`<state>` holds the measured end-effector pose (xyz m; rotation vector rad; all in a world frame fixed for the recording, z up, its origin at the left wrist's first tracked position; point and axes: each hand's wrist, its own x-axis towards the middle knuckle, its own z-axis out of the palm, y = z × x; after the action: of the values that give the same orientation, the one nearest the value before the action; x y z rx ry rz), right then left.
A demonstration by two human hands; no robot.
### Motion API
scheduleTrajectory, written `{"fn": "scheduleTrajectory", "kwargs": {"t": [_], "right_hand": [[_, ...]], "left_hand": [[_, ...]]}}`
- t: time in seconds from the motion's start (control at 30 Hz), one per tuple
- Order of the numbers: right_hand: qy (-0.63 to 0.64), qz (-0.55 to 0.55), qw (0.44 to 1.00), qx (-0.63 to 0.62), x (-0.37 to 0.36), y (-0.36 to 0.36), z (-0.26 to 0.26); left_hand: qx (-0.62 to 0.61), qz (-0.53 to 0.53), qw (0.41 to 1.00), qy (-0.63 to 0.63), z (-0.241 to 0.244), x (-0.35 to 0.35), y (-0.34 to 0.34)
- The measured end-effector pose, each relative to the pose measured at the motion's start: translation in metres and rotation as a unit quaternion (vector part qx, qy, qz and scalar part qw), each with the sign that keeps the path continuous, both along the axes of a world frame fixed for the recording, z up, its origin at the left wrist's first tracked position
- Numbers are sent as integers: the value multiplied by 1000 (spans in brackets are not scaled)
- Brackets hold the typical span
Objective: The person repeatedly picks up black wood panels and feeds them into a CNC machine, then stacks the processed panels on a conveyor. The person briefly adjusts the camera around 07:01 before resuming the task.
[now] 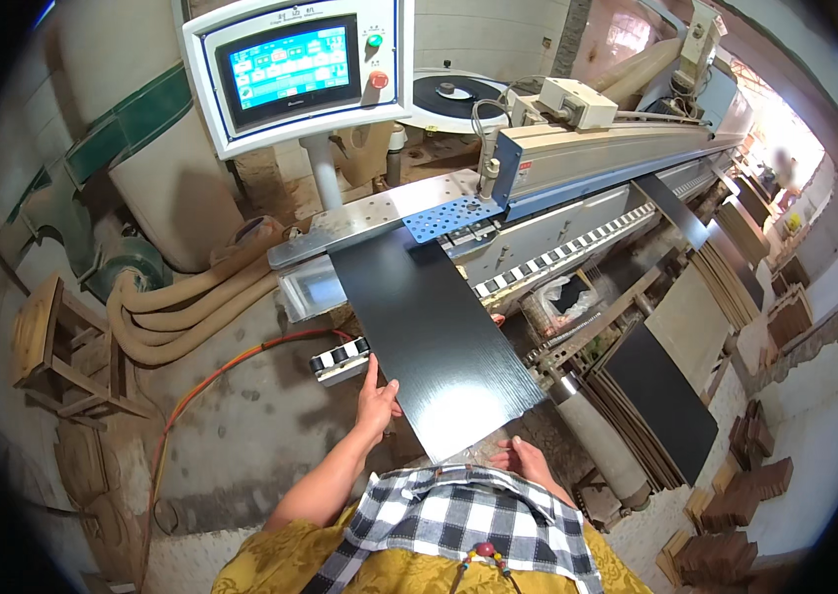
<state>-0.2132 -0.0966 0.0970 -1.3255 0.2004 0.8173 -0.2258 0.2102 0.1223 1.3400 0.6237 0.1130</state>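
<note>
A black wood-grain panel (426,334) lies before me, its far end on the infeed of an edge banding machine (612,163), beside a blue perforated plate (452,219). My left hand (378,405) is at the panel's left edge, index finger extended along it and thumb apart; it does not grip the board. Close to the near right corner is my right hand (526,460), its fingers loosely bent with nothing in them. Whether it touches the panel's edge I cannot tell. A short roller support (339,360) sits at the panel's left side.
A control panel with a lit screen (289,70) stands ahead. Ribbed hoses (196,315) and a wooden stool (70,353) are at the left, with a red-orange air line (218,375) across the floor. Stacked boards (660,401) stand right, beside a metal roller (601,438).
</note>
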Motion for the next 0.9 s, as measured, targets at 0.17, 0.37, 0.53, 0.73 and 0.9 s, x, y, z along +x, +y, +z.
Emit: {"fn": "scheduleTrajectory", "kwargs": {"t": [0.17, 0.37, 0.53, 0.73, 0.9], "right_hand": [[21, -74, 997, -20, -14, -45, -26], [28, -127, 991, -43, -21, -68, -27], [30, -184, 982, -35, -18, -92, -30], [11, -248, 968, -48, -16, -123, -19], [-1, -330, 942, -65, -17, -172, -26]], "left_hand": [[2, -4, 1000, -2, -1, 9, -6], [-7, -13, 1000, -2, 0, 38, -28], [-9, -16, 1000, 7, 3, 73, -56], [-22, -18, 1000, 8, 3, 112, -86], [-33, -17, 999, 1, -2, 148, -115]]}}
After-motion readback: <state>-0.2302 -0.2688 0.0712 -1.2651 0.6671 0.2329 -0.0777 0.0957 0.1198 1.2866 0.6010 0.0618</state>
